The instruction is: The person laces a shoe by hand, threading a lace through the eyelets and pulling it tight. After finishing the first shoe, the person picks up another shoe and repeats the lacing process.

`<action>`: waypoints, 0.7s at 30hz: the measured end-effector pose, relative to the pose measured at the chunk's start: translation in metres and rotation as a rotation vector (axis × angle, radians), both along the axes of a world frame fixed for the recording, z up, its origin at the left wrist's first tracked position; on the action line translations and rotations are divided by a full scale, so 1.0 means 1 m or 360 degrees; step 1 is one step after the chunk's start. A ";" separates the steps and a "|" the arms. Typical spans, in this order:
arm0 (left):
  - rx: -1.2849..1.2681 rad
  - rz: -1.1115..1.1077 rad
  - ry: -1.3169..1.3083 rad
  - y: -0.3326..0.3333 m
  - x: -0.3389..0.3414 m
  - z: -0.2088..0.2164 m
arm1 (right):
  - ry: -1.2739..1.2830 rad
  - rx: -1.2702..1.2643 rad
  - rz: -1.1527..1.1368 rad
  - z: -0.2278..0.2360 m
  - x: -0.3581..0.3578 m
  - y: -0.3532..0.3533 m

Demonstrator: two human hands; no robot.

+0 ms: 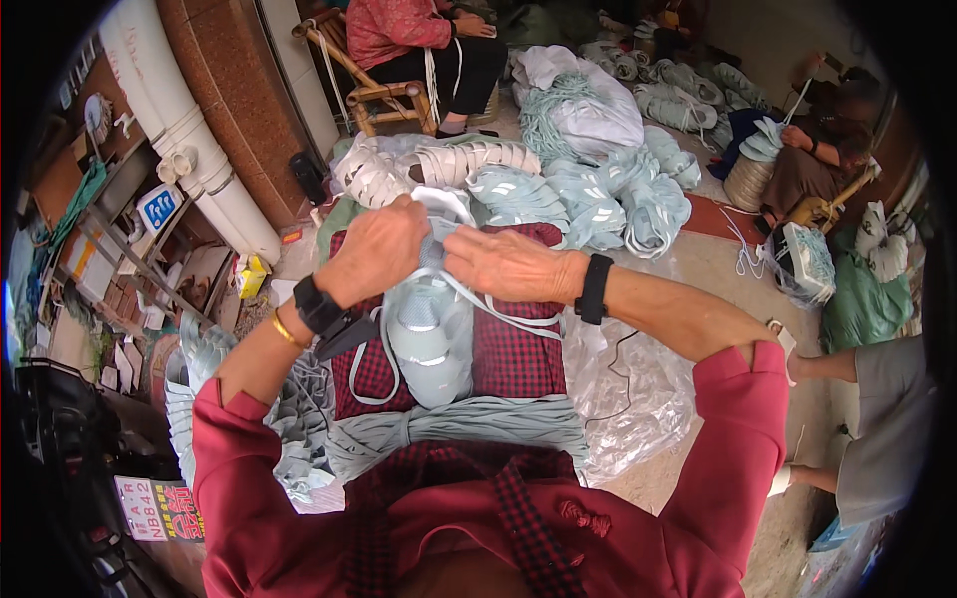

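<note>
A pale grey-blue shoe upper (432, 354) lies on my lap, toe toward me, over a red-and-black checked apron (518, 349). My left hand (384, 249) is closed at the left of its opening, gripping the upper; the fingertips are partly hidden. Opposite it, my right hand (513, 264) has its fingers closed over the lacing area, apparently on a shoelace. A flat pale shoelace (518, 322) trails out below this hand, and another length loops beside the upper on the left. Across my lap, closest to my body, rests a tied bundle of grey-blue laces (498, 424).
Pale blue shoe uppers (598, 199) and beige ones (474, 159) are piled ahead, with a white sack (598, 115) behind. Clear plastic sheeting (638, 389) lies to my right. More grey uppers (299, 429) stand at left. Other people sit farther off; one stands at right.
</note>
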State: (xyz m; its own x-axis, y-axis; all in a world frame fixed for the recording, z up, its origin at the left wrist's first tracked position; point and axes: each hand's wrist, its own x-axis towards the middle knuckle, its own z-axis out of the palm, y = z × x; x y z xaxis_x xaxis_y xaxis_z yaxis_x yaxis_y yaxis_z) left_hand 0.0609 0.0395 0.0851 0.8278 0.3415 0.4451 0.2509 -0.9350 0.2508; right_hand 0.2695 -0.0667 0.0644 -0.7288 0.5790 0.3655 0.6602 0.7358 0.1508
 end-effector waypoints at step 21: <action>-0.0339 0.0092 -0.0345 -0.015 -0.024 -0.037 | 0.0624 -0.0645 -0.0390 0.011 -0.027 0.025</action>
